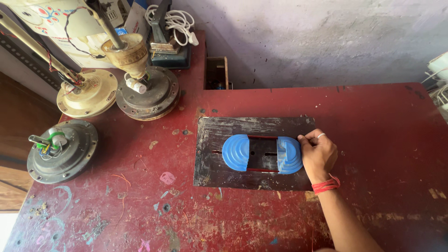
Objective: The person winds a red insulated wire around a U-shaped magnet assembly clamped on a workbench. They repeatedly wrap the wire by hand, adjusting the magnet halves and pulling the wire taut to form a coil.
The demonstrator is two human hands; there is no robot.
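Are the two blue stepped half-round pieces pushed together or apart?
Apart: the two blue stepped pieces have a gap showing the dark plate; the right hand touches the right one.

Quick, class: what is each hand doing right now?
Left hand: not in view.
Right hand: fingers curled, touching the right blue former on the dark plate; a firm grip cannot be told.

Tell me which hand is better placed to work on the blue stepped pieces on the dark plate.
Right, probably. The right hand already rests against the right blue stepped piece on the dark plate; the left hand is out of view.
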